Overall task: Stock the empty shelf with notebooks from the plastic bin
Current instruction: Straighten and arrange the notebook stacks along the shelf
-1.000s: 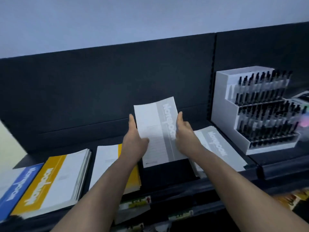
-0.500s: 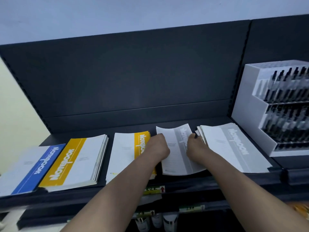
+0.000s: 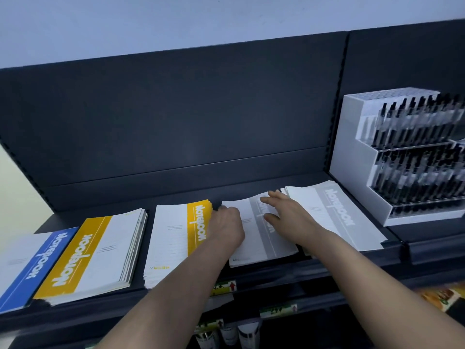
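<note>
Shelf carries everything, w/ the pen rack standing at its right end. Just left of the rack lies a grey stack. Farther from the rack are two yellow stacks, and farthest a blue stack. All lie flat, titles up, prob. so each colour gets its own pile.

The grey notebook sits in the slot one pile left of the rack, far edge a bit lifted. Right hand lies on its cover, fingers spread flat, likely pressing it down. Left hand is curled at the edge away from the rack, seemingly pinching it to square it up. Neighbouring piles crowd both sides. Bin not in view.
</note>
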`<state>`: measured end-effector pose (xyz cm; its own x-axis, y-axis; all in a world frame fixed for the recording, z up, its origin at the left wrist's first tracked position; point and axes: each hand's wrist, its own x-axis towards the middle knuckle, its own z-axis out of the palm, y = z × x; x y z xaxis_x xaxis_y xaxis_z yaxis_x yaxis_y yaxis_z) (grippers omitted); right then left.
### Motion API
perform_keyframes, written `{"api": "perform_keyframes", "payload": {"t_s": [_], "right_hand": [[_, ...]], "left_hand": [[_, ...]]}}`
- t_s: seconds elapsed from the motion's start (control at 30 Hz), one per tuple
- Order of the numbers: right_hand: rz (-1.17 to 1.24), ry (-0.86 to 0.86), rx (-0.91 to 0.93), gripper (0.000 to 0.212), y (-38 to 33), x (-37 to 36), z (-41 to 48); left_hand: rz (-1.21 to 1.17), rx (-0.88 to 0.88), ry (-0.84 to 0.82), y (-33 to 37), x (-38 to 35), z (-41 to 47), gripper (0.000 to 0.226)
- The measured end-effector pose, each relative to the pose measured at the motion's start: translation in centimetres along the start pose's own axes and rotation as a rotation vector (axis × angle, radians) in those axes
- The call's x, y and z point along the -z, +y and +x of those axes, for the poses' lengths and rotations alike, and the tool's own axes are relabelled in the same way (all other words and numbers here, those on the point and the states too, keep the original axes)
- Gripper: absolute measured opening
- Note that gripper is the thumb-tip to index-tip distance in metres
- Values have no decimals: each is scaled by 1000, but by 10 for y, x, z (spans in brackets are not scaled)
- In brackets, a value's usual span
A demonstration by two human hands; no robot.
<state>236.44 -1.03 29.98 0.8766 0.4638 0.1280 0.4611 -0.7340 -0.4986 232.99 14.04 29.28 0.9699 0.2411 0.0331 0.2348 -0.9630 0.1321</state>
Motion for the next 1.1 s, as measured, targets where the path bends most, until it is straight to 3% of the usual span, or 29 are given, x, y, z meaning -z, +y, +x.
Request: {"api": "perform_keyframes", "payload": {"t_s": [0.1, 0.2, 0.27, 0.33, 0.43, 0.5, 0.57, 0.67, 0.93, 1.1], "right_hand": [[5, 66, -61, 46, 11, 8, -4], [-62, 72, -201, 48, 33, 21, -11], [-105, 41, -306, 48, 48, 32, -18], [-153, 8, -395, 48, 60, 41, -25], [-255, -42, -505, 43, 76, 49, -32], [-234, -66, -573, 52, 83, 52, -34], [-194, -54, -621, 74, 89, 55, -35], [-190, -31, -642, 88, 96, 60, -35], [-123, -21, -619, 68, 104, 61, -36], [27, 20, -625, 83, 103, 60, -35]], "left_hand": [[-67, -60, 63, 10, 4, 1, 35], [-329, -81, 49, 30, 10, 8, 34], [-494, -72, -44, 50, 13, 10, 29], [-609, -50, -134, 69, 12, 10, 9], [-709, -8, -265, 90, 6, 13, 6], [-825, 52, -366, 99, 3, 15, 16], [-933, 105, -428, 106, 1, 19, 26], [-990, 156, -413, 112, -4, 24, 21], [-1109, 221, -419, 121, -6, 35, 34], [-1174, 224, -466, 123, -4, 34, 38]]}}
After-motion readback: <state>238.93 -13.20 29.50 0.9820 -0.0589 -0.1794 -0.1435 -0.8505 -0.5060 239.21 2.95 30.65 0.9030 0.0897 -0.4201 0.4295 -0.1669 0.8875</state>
